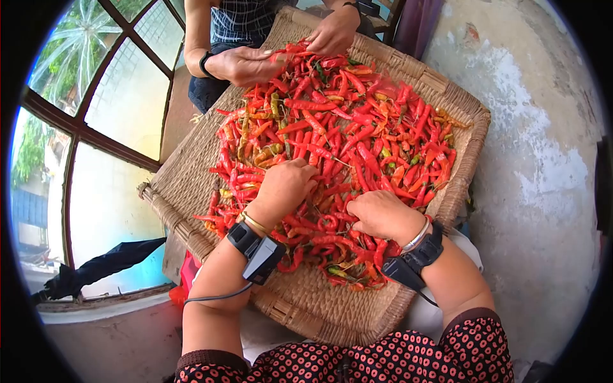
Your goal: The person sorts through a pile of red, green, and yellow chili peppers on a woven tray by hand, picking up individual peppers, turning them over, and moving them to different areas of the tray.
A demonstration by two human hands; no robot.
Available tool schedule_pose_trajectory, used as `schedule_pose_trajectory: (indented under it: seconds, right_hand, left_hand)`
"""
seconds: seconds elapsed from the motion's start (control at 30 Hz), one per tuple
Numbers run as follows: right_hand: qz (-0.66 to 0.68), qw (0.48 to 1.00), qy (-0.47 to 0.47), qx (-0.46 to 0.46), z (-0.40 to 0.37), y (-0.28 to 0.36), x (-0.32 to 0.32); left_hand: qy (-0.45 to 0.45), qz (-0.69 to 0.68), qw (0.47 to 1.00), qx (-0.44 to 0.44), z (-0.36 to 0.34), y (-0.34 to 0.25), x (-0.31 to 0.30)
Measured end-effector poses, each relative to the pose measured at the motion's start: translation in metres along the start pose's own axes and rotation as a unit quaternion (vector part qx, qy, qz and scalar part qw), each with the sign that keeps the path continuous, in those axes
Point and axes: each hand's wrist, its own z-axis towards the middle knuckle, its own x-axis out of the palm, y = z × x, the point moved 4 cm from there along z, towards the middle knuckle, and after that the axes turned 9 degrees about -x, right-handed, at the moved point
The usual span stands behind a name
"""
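A heap of red chili peppers (306,137), with a few orange, yellow and green ones among them, covers much of a woven tray (182,163). My left hand (285,186) rests on the near left part of the heap. Its fingers curl down among the peppers, and the fingertips are hidden. To the right, my right hand (386,217) is also closed, its knuckles turned toward the middle of the heap. Whatever either hand may hold is concealed behind its fingers. Both wrists carry a bracelet and a black strapped device.
Across the tray, another person's two hands (241,65) touch peppers at the far end. A glass window (121,96) and a dark folded umbrella (105,265) are on the left. A stained plaster wall (530,127) stands on the right.
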Motion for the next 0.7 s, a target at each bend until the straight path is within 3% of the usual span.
schedule_pose_trajectory:
  seconds: [0.2, 0.3, 0.37, 0.4, 0.43, 0.5, 0.57, 0.7]
  right_hand:
    - [-0.010, 1.000, -0.027, 0.013, 0.007, 0.001, 0.002]
    - [-0.039, 0.999, 0.034, 0.012, 0.008, -0.001, 0.009]
    - [-0.036, 0.999, 0.006, -0.006, 0.006, 0.000, 0.008]
    - [-0.036, 0.999, 0.005, -0.006, 0.005, 0.001, 0.006]
    - [-0.012, 0.999, -0.036, -0.010, 0.004, 0.004, -0.002]
    - [0.011, 0.997, -0.076, -0.016, 0.004, 0.007, -0.010]
    - [0.070, 0.989, -0.120, -0.043, 0.004, 0.008, -0.015]
    - [0.110, 0.989, -0.082, -0.059, 0.008, 0.009, -0.010]
  left_hand:
    - [-0.017, -0.127, 0.992, -0.002, 0.002, -0.005, -0.023]
    - [-0.006, -0.213, 0.977, -0.025, 0.000, -0.010, -0.042]
    - [-0.009, -0.440, 0.892, -0.108, -0.002, -0.001, -0.046]
    - [-0.008, -0.551, 0.823, -0.139, -0.004, -0.002, -0.049]
    - [-0.009, -0.551, 0.823, -0.139, -0.004, -0.002, -0.053]
    - [-0.001, -0.616, 0.764, -0.194, -0.006, 0.008, -0.056]
    - [0.002, -0.609, 0.769, -0.192, -0.005, 0.013, -0.058]
    - [0.076, -0.526, 0.805, -0.264, 0.000, 0.019, -0.050]
